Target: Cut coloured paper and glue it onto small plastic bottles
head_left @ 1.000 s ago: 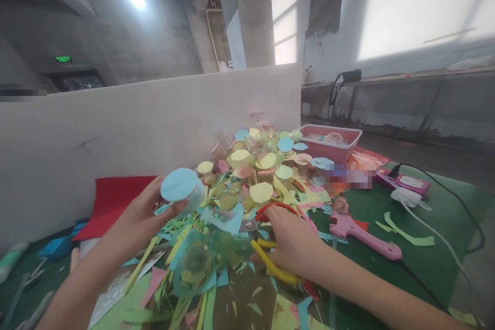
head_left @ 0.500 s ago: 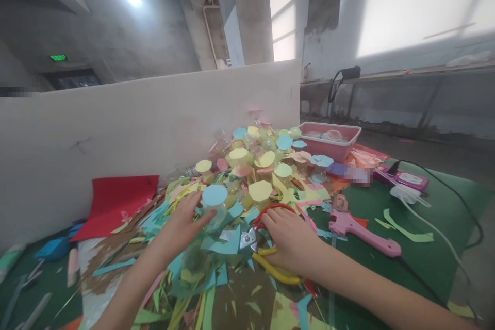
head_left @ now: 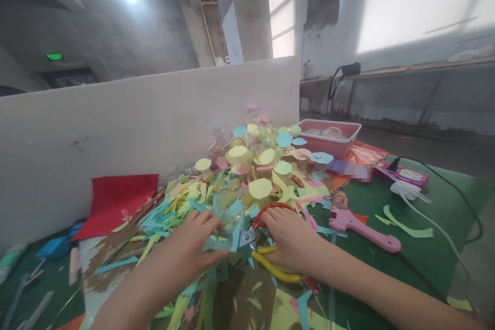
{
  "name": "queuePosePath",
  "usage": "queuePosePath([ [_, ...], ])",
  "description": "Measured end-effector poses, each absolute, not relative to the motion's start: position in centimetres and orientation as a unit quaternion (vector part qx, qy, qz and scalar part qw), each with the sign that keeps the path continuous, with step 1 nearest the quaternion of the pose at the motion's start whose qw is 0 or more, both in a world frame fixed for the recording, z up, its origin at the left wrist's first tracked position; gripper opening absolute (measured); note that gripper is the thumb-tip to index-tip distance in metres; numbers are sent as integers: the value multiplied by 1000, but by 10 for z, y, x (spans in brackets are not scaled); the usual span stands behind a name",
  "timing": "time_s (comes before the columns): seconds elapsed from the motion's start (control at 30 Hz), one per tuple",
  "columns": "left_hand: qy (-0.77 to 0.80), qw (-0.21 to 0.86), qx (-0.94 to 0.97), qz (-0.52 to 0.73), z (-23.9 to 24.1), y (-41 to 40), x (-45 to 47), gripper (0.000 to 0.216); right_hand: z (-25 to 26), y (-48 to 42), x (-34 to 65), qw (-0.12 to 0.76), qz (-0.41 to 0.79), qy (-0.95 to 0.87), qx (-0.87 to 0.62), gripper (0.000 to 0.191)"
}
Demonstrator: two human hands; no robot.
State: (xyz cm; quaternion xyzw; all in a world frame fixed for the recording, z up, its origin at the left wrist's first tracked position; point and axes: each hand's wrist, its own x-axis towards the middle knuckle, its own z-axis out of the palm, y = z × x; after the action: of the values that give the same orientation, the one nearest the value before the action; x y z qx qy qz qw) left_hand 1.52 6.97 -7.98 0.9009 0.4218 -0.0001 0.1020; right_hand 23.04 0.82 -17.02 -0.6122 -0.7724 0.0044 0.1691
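Observation:
My right hand (head_left: 288, 232) is closed around the handles of a pair of scissors (head_left: 247, 238), one handle red and the other yellow. The scissor blades point left and are partly covered by blue paper (head_left: 235, 237). Close to the blade end is my left hand (head_left: 189, 247), its thumb and fingers apart, over blue scraps and clear plastic. Whether its fingertips touch the plastic cannot be made out. Beyond both hands stand several clear plastic pieces topped with paper discs, among them a yellow disc (head_left: 260, 189) and a light green disc (head_left: 283, 167).
Cut paper strips (head_left: 193, 188) lie heaped around the hands. At right are a pink glue gun (head_left: 363, 232) with a cord and a pink basket (head_left: 336, 147). Red sheet (head_left: 116, 201) lies at left, below a white panel (head_left: 154, 118). A blue object (head_left: 58, 247) sits farther left.
My left hand has moved down and toward the scissors. The blue-topped plastic piece that stood beside its fingers no longer shows upright there. My right hand and the scissors stay nearly still.

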Motion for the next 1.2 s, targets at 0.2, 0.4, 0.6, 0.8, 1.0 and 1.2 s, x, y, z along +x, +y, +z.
queuePosePath([
  [0.2, 394, 98, 914, 0, -86, 64, 29, 11, -170, 8, 230, 189, 11, -772, -607, 41],
  [0.4, 371, 101, 922, 33, -83, 70, 26, 16, -170, 7, 231, 187, 2, -770, -610, 40],
  [0.6, 356, 91, 926, 92, -86, 81, 16, 19, -171, 8, 231, 193, -1, -771, -607, 40],
  [0.8, 384, 65, 912, 126, -76, 96, 2, 21, -168, 9, 231, 180, 8, -769, -613, 41],
  [1.0, 571, 22, 781, 251, -57, 116, -20, 28, -170, 10, 231, 185, 13, -770, -610, 42],
  [1.2, 599, -18, 758, 258, -63, 124, -19, 41, -170, 8, 229, 227, 58, -756, -611, 39],
])
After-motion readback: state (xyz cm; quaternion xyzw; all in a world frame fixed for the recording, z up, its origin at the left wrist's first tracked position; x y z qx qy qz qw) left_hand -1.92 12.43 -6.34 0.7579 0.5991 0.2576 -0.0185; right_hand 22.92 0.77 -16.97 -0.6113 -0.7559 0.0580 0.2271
